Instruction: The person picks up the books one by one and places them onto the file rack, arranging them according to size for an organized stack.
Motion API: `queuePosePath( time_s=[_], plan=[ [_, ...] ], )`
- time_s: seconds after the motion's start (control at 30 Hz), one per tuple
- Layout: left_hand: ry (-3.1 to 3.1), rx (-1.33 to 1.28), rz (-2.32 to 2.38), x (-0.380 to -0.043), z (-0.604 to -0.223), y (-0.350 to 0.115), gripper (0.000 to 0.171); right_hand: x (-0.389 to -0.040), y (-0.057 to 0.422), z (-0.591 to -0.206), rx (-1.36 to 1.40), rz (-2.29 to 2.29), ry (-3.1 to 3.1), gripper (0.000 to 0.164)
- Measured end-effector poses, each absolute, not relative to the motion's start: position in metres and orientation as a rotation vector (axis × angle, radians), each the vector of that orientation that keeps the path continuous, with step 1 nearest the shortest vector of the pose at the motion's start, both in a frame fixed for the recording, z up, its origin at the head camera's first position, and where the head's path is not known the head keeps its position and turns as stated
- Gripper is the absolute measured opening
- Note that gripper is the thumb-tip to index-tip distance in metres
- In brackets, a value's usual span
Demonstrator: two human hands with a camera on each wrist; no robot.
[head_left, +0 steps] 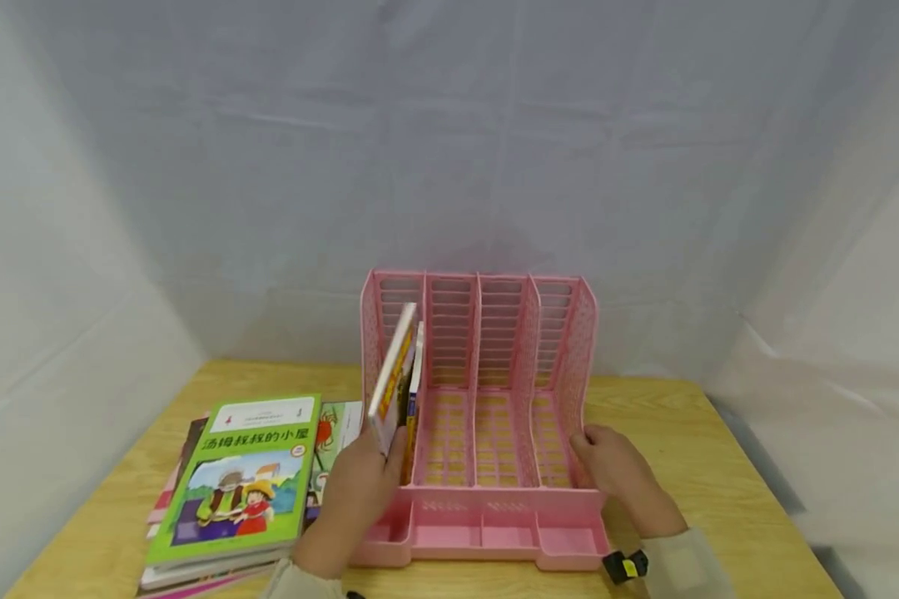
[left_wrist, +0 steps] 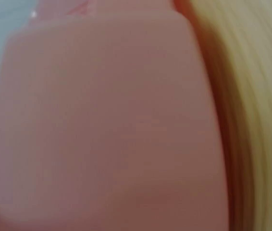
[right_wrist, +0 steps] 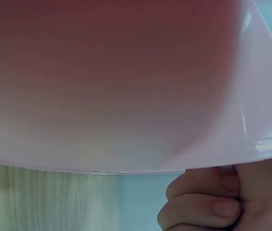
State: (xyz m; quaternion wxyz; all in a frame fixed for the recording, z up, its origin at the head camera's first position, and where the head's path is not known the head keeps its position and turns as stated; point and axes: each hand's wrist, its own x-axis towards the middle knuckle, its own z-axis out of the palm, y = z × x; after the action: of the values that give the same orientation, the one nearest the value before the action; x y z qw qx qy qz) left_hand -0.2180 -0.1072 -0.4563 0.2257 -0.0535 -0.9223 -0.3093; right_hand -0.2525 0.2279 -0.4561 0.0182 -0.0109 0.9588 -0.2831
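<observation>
Sleeves: pale cuffs at the near edge, the left one point(head_left: 300, 582) and the right one point(head_left: 685, 566); a black device point(head_left: 625, 568) with a yellow mark sits at the right wrist.
Left hand: this hand point(head_left: 355, 491) pinches a thin book point(head_left: 391, 378), thumb on its right face; the other fingers are mostly hidden behind it.
Right hand: this hand point(head_left: 620, 466) grips the rack's right side near the front, fingers curled together at the pink edge in the right wrist view.
Front tray: low pink bins point(head_left: 509, 532) along the rack's near side.
Book pile: left of the rack, topped by a green-covered book point(head_left: 247, 516); a crab-covered book point(head_left: 337, 437) lies just beside it, partly covered.
Held book: tilted at the rack's leftmost compartment – how deep it sits is hidden.
Standing book: a second one point(head_left: 416, 378), near upright, beside the first divider.
Rack: pink point(head_left: 453, 287), four compartments, on the wooden table point(head_left: 659, 408).
Backdrop: white sheeting point(head_left: 449, 150) behind everything.
</observation>
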Motion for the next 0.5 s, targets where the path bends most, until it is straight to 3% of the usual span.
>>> queuePosePath(
  time_s=[0.3,0.5],
  plan=[
    [-2.743,-0.143,-0.661,-0.2188,-0.4528,-0.1034,0.076,-0.252,0.229,-0.4556,-0.034,-0.851,2.991,0.04],
    [-2.814,-0.144,-0.669,-0.2201,-0.45,-0.1054,0.075,-0.2521,0.2269,-0.4562,-0.013,-0.888,2.976,0.039]
  ],
)
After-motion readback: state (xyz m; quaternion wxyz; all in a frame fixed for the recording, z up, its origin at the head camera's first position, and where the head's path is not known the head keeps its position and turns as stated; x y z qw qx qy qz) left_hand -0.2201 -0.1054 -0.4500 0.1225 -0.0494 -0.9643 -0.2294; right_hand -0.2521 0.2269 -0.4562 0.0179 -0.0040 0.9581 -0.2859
